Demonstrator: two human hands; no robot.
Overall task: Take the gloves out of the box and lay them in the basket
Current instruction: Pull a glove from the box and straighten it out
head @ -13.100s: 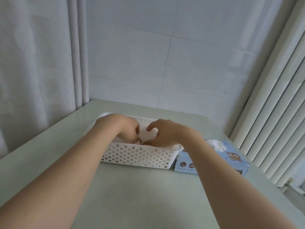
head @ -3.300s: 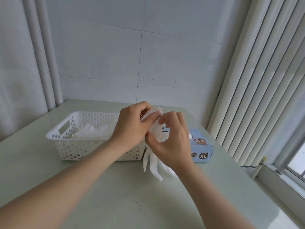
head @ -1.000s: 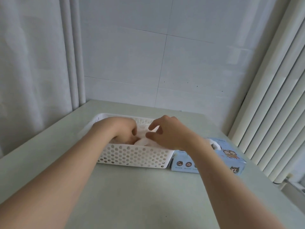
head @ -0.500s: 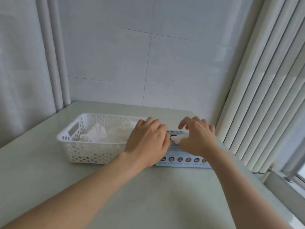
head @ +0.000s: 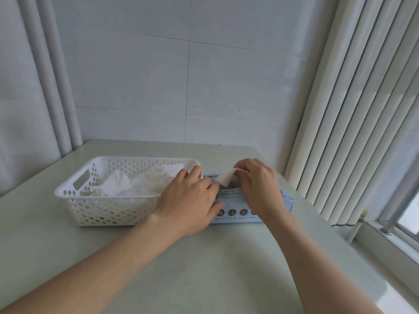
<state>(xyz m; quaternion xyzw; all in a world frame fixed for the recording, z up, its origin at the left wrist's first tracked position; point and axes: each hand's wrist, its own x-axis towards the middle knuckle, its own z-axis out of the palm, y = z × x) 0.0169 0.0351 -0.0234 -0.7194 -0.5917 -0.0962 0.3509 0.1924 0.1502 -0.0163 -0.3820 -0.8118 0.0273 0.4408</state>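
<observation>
A white perforated basket (head: 74,193) stands on the pale table, with several white gloves (head: 145,182) lying in it. To its right lies the blue glove box (head: 235,214). My left hand (head: 190,202) rests flat on the box's left end, thumb against its front face. My right hand (head: 258,189) is over the box's top opening and pinches the end of a white glove (head: 226,179) that sticks up out of it.
The table (head: 204,268) meets a tiled wall behind. White vertical blinds (head: 353,109) hang at the right beside a window sill (head: 390,236). A curtain (head: 29,98) hangs at the left. The table's right edge lies just beyond the box.
My right hand has taken hold of a glove and raised its end out of the box. My left hand has settled flatter on the box's left end.
</observation>
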